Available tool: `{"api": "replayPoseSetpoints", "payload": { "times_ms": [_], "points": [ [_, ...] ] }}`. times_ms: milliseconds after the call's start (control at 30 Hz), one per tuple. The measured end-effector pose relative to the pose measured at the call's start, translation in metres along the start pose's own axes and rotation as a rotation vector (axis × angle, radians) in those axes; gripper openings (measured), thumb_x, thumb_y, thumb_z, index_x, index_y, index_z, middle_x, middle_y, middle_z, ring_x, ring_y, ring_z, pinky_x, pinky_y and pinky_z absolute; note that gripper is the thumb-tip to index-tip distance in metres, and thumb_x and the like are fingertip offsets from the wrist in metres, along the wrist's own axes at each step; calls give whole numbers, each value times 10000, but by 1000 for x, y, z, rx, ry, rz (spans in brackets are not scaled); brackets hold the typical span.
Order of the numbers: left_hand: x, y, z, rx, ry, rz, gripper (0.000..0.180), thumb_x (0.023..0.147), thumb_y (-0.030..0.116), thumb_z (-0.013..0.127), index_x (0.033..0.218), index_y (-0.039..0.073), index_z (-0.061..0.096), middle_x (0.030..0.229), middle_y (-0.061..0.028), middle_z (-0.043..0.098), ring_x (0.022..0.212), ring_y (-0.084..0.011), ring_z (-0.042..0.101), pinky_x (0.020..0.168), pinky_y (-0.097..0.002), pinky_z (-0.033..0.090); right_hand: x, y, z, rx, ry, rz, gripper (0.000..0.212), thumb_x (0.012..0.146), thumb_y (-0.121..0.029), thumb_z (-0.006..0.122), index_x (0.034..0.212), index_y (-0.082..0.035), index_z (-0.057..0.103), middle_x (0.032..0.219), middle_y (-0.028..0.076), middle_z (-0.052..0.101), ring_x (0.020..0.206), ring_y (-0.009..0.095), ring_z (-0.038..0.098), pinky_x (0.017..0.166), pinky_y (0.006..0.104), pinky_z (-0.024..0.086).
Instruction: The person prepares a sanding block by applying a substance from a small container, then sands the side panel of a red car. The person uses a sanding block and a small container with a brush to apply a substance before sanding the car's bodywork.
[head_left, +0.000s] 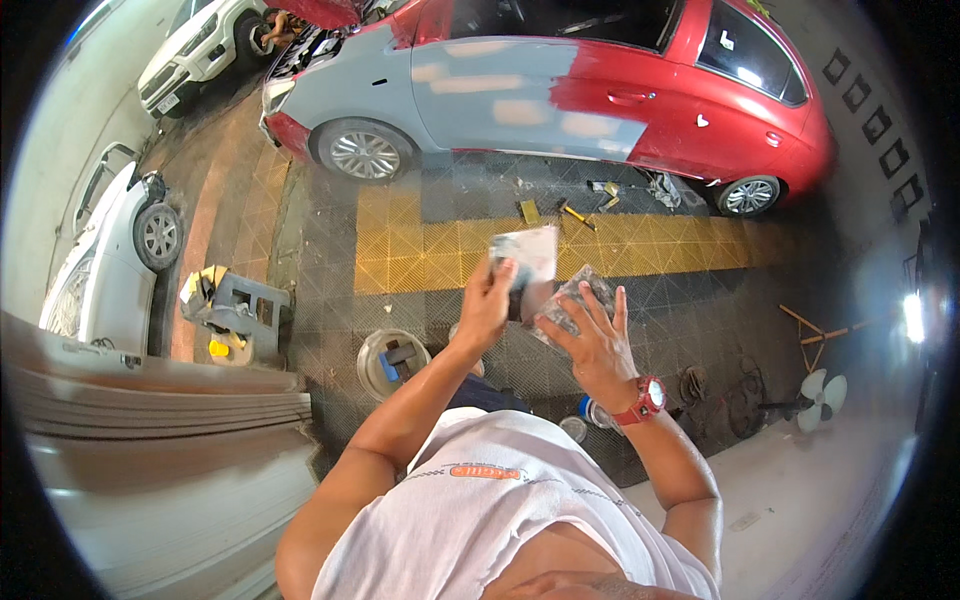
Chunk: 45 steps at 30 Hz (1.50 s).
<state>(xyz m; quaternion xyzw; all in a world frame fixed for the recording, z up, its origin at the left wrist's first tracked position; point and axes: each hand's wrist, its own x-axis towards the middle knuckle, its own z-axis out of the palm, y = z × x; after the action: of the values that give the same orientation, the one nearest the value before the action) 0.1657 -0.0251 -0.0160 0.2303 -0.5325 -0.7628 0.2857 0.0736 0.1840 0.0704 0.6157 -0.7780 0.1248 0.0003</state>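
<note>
Head view: our left hand (487,300) grips a pale flat piece (538,248) above the tiled floor (430,245); our right hand (605,358) spreads over a greyish sheet (562,308), grip unclear; seemingly mid-handling, we'd next need both steady

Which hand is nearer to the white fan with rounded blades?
Right. The bare right hand is left of the white fan and a little higher in the picture; the bare left hand is farther left and higher, beyond the right one.
</note>
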Motion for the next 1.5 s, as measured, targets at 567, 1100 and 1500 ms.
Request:
{"api": "replayPoseSetpoints", "payload": {
  "times_ms": [567,1100,1500],
  "points": [
    [201,67,-132,-377,-12,-275,457,1119,252,614,1507,31,519,1364,-118,692,1182,-207,711,1026,-363,590,310,27,51,648,153,197,698,984,103,510,1637,-91,355,1555,241,501,1421,416,576,1147,495,526],
    [257,121,-168,74,136,48,564,1153,427,546,1506,-12,512,1296,-153,677,1138,-201,647,1013,-350,538,427,43,32,-138,219,-131,704,857,17,684,1498,-273,652,1483,87,625,1484,342,511,1267,640,315],
    [296,75,-185,-428,454,174,384,1145,202,559,1470,2,517,1321,-152,690,1187,-236,711,1021,-376,593,423,20,1,311,59,-473,693,856,82,671,1477,-220,620,1576,178,529,1504,436,483,1259,674,318]
  ]
}}
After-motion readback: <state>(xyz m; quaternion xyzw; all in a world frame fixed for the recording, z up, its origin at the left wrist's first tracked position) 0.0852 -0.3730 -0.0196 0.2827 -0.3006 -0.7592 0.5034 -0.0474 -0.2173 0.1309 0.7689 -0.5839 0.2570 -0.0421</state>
